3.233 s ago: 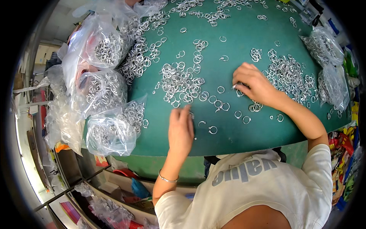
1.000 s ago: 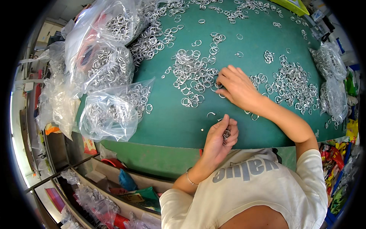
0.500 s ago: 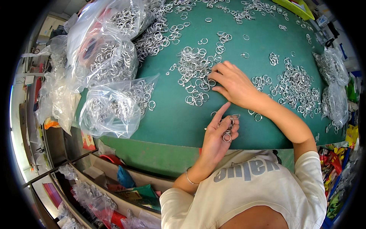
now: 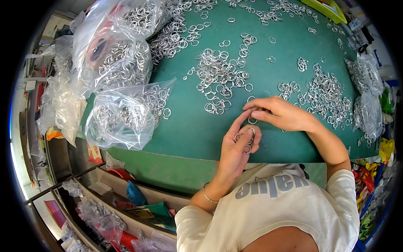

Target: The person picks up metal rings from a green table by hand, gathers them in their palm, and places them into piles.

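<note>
Near the table's front edge, my left hand point(image 4: 239, 145) is closed round several silver metal rings point(image 4: 248, 148), which show between thumb and fingers. My right hand point(image 4: 281, 113) meets its fingertips, thumb and fingers pinched close together around a ring point(image 4: 252, 120); the fingers partly hide the exact grip. Just beyond the hands lies a loose pile of silver rings point(image 4: 214, 69). A bigger pile of rings point(image 4: 328, 94) spreads to the right of my right hand, with a small cluster of rings point(image 4: 289, 89) beside it.
Clear plastic bags of rings point(image 4: 121, 119) crowd the left of the green table point(image 4: 184, 138). More bagged rings point(image 4: 366, 75) sit at the right edge. A yellow tray point(image 4: 325, 9) stands far right. Below the table's front edge, at left, is an open drawer point(image 4: 138, 210) with packets.
My right hand has left the middle pile and come back toward me to my left fingertips. My left hand still holds rings, its index finger now touching the right hand.
</note>
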